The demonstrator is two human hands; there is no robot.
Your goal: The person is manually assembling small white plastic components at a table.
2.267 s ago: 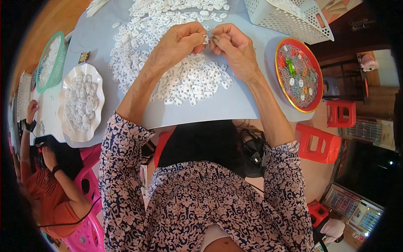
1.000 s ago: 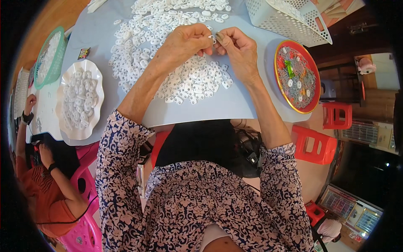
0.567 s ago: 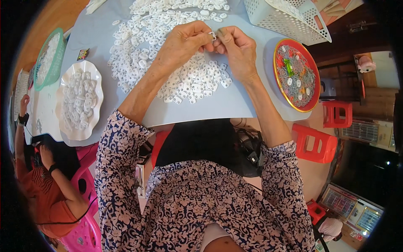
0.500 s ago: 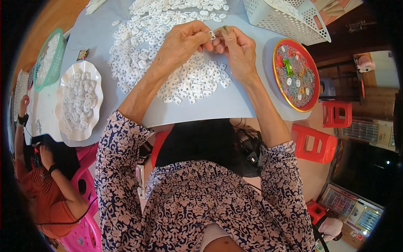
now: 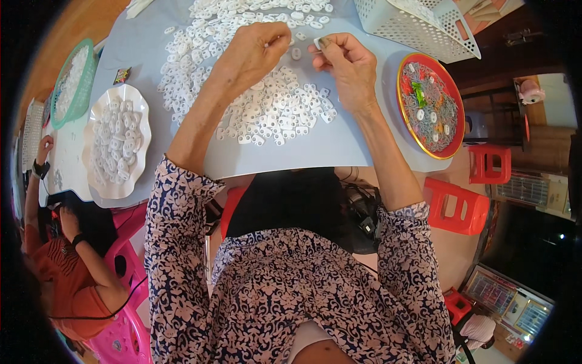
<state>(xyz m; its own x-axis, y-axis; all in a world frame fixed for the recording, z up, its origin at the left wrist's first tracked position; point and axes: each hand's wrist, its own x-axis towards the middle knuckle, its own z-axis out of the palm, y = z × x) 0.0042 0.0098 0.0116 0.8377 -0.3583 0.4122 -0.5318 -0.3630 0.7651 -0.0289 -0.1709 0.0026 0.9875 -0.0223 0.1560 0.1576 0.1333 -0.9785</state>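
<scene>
My right hand (image 5: 351, 67) is closed, pinching a small white plastic piece (image 5: 317, 43) between thumb and fingers above the table's far side. A short thin bit juts out beneath the piece; what it is, I cannot make out. To its left, my left hand (image 5: 251, 54) hovers over the pile, thumb and fingertips pressed together. Whether anything tiny is in that pinch is hidden. Under and around it spreads a heap of white oval plastic pieces with two holes (image 5: 285, 109). One loose oval piece (image 5: 296, 54) lies between the hands.
At right stands a red gold-rimmed tray (image 5: 402, 124) of small grey metal parts, beside a white perforated basket (image 5: 418, 36). A scalloped white dish (image 5: 91, 151) of oval pieces sits left, near a green basket (image 5: 91, 67). A co-worker (image 5: 85, 273) sits at left; red stools (image 5: 458, 206) stand right.
My hands were together at one small white piece and are now apart. The left has moved left and away over the heap; the right keeps a piece.
</scene>
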